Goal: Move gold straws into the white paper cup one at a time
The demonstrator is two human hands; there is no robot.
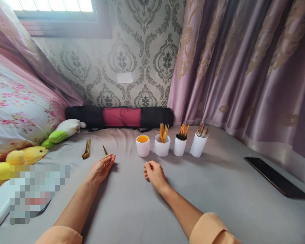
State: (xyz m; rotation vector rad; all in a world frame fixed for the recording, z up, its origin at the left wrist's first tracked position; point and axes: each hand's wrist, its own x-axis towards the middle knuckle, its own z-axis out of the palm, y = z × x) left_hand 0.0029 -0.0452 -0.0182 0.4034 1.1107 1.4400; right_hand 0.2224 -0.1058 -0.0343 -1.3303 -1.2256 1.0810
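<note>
My left hand (101, 168) pinches a thin, pointed, gold-coloured stick (105, 150), its dark tip aimed away from me. Beyond it on the grey sheet lies a small bunch of similar gold pieces (86, 149). My right hand (154, 173) rests on the sheet with curled fingers, and nothing shows in them. It is nearest to a white-wrapped cup with an orange inside (143, 149). To the right stand a wide white cup (162, 149) with yellow-orange sticks (164, 133), a narrow white cup (179, 147) with orange sticks (184, 130), and a white-wrapped jar (198, 145) with brown sticks (202, 129).
A black phone (276, 177) lies at the right. Along the wall stretches a black and red rolled bag (122, 117). Plush toys (27, 155), a floral pillow (17, 105) and a blurred-out flat item (38, 193) are on the left. Purple curtains (234, 67) hang at the right.
</note>
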